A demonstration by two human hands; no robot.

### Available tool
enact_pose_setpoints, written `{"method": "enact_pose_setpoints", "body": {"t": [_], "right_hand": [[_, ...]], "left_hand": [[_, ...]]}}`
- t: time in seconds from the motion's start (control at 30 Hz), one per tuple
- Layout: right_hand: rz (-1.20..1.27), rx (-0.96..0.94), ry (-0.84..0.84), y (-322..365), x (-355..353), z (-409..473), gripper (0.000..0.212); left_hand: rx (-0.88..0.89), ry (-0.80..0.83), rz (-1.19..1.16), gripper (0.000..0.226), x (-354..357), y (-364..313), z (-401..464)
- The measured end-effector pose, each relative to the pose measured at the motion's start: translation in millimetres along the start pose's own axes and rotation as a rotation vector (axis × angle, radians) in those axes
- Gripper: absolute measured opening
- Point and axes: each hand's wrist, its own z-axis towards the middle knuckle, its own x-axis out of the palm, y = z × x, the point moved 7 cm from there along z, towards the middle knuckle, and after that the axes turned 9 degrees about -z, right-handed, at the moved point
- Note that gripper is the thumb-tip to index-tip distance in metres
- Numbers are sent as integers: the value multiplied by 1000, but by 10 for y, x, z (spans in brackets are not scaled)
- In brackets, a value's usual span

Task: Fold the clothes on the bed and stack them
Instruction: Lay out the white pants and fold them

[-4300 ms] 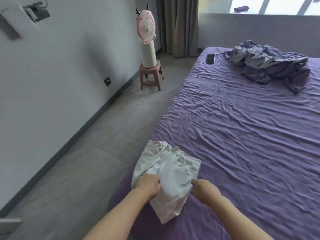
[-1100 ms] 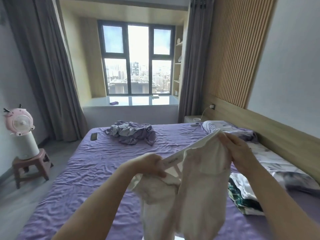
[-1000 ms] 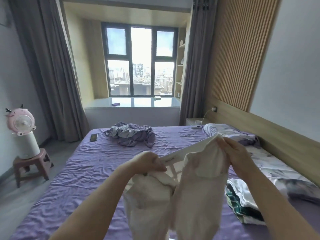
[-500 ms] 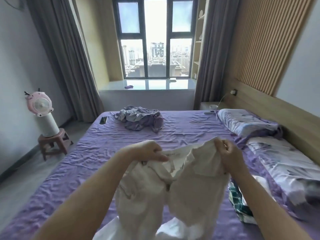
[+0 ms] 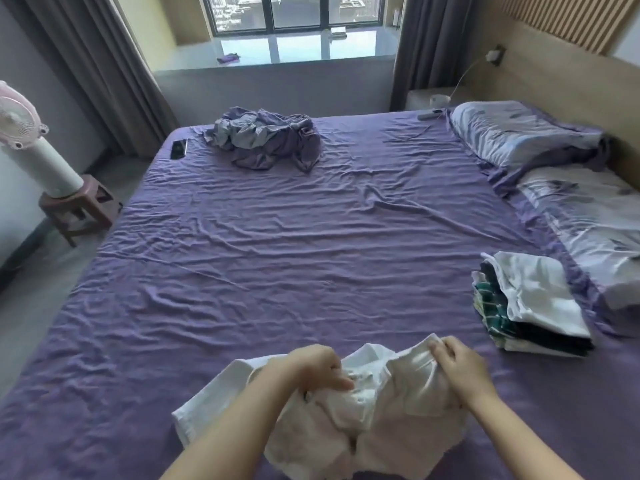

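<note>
hands point(image 5: 313, 370): 2 | pillows point(image 5: 519, 133): 2 | stacks point(image 5: 533, 303): 1 | phones point(image 5: 179, 149): 1 | fans point(image 5: 20, 123): 1

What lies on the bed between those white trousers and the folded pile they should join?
Nothing visible: only bare purple sheet separates the white trousers, held by both hands, from the folded pile to their right.

White garment point(image 5: 374, 414) now down on the bed point(image 5: 277, 254), seemingly spread, from mid-air.

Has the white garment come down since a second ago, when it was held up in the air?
Yes. The white garment has dropped onto the purple bed sheet, both hands still gripping its waistband.
</note>
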Motion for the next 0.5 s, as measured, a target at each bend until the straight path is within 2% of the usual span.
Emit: {"method": "enact_pose_setpoints", "body": {"t": [0.13,0.2,0.23,0.3,0.4,0.5], "right_hand": [[-13,78,-32,-210,384,252,6],[-111,81,-66,-318,636,358,34],[-182,61,-100,-351,774,369,39],[-304,-39,-67,-377,1173,311,38],[-412,-120,163,-419,1859,90,48],[-485,-93,189,-455,2177,-35,43]], "left_hand": [[12,-139,116,34,-68,140,545],[72,-223,142,36,-12,194,862],[98,-243,166,42,69,219,991],[111,-239,200,57,291,319,1195],[166,-226,186,54,649,542,1344],[178,-355,223,62,750,786,1387]]}}
